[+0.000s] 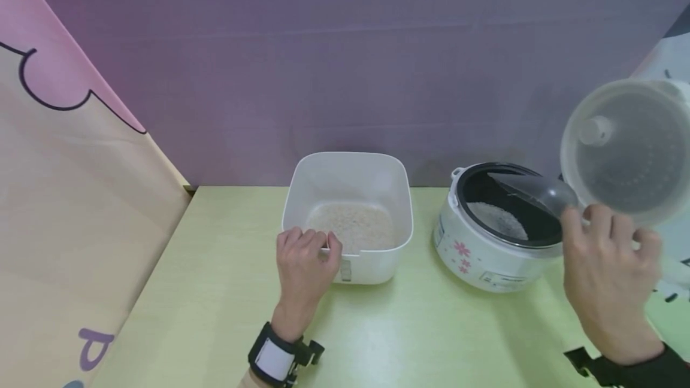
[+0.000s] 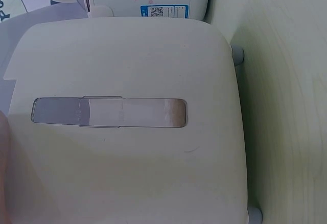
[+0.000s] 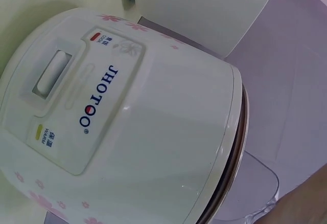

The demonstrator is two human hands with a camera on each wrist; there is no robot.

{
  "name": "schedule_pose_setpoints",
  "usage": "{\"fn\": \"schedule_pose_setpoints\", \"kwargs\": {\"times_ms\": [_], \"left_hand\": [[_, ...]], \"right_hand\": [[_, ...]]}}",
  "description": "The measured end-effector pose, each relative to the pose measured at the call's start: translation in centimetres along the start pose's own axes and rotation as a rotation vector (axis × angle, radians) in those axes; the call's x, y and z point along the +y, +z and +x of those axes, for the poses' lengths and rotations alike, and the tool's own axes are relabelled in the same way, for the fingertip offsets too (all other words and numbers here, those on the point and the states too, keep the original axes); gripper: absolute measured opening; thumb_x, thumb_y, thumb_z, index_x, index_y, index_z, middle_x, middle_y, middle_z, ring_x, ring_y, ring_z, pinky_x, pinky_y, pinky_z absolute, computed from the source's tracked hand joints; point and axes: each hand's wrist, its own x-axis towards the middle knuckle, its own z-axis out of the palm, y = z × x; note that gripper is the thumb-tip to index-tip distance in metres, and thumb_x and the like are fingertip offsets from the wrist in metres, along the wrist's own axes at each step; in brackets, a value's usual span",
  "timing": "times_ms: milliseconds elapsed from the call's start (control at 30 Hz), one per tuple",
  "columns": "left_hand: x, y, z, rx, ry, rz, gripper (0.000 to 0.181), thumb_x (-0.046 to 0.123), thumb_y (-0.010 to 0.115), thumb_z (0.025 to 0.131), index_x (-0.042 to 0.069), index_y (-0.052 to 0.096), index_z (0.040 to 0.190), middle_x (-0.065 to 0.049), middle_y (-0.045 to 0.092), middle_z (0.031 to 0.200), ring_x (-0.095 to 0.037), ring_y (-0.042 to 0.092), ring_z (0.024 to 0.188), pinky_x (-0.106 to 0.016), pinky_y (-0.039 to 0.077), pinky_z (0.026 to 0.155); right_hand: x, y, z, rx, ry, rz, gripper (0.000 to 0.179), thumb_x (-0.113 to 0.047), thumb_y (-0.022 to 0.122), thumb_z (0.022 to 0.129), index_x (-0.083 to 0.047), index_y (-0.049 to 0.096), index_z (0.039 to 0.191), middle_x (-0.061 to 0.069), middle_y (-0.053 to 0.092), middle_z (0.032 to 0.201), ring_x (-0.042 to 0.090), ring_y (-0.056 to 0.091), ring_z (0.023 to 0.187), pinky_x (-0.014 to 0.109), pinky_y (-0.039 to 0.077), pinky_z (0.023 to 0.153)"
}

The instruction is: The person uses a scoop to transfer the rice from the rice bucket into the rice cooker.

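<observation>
In the head view your left hand [image 1: 308, 265] grips the near rim of the white bin [image 1: 374, 265], fingers curled over it, with rice [image 1: 353, 226] across the bin's floor. Your right hand [image 1: 611, 280] grasps a clear scoop [image 1: 539, 191], its blade over the open rice cooker [image 1: 498, 268] to the bin's right; white grains [image 1: 498, 220] lie in the cooker's dark pot. A round lid [image 1: 631, 154] stands raised at the cooker's right, and the front label's print is too small to read.

In the left wrist view you see the bin's side with its long window [image 2: 109, 112], and beyond it a blue-edged label [image 2: 164, 12] with a QR code on the cooker.

In the right wrist view your cooker's front panel reads "JHOTOO" with a ® mark, "COOK" beside a red light [image 3: 95, 36] and "WARM" beside a yellow one, each with Chinese characters
</observation>
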Motion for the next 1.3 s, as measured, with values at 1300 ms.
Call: {"fn": "schedule_pose_setpoints", "kwargs": {"times_ms": [1300], "left_hand": [[-0.1, -0.1, -0.1, 0.015, 0.011, 0.003, 0.027, 0.013, 0.066, 0.085, 0.008, 0.064, 0.058, 0.000, 0.050, 0.047, -0.018, 0.037, 0.052, -0.037, 0.041, 0.067]], "right_hand": [[-10.0, 1.1, 7.5, -0.069, -0.482, 0.336, 0.030, 0.010, 0.049, 0.097, -0.003, 0.066, 0.118, 0.020, 0.066, 0.107, 0.038, 0.060, 0.093, 0.056, 0.028, 0.095]]}}
